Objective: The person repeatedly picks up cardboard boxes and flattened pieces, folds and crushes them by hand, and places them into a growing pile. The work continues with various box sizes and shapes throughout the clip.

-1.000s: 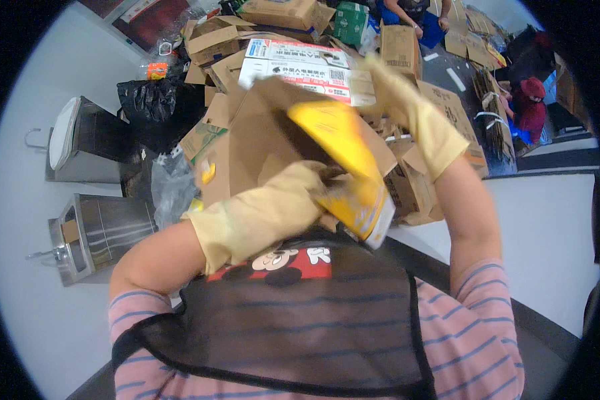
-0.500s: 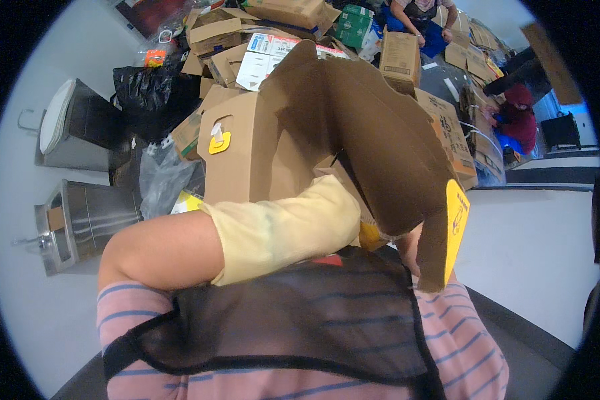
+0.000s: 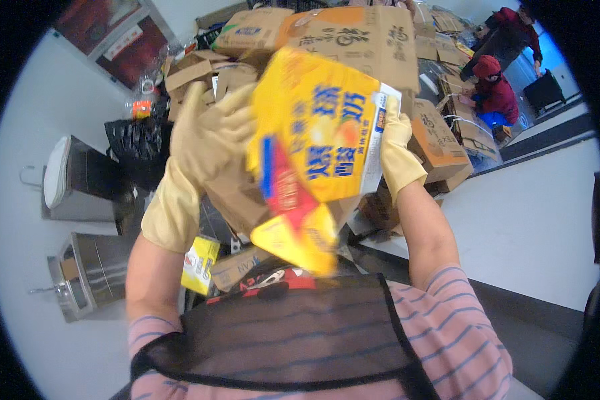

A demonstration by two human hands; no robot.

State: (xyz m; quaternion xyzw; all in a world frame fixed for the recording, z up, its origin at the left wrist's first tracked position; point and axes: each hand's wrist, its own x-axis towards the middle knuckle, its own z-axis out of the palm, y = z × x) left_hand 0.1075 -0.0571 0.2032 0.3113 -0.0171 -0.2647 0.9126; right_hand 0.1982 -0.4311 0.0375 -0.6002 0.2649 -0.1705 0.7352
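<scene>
I hold a flattened yellow cardboard box (image 3: pixel 317 143) with blue and red print up in front of me. My left hand (image 3: pixel 210 130), in a pale yellow rubber glove, presses against its left edge with the fingers spread. Also gloved, my right hand (image 3: pixel 397 143) grips the box's right edge. The lower flap of the box is blurred. Its brown inner side shows below the left hand.
A heap of brown cardboard boxes (image 3: pixel 353 33) lies behind. A black bag (image 3: pixel 130 143) and two metal bins (image 3: pixel 80 180) stand at left. A small yellow carton (image 3: pixel 199 263) lies below. A person in red (image 3: pixel 493 90) crouches at far right.
The large brown box that covered the view half a second ago is gone. The yellow printed box now faces the camera, and both gloved hands have risen to its sides.
</scene>
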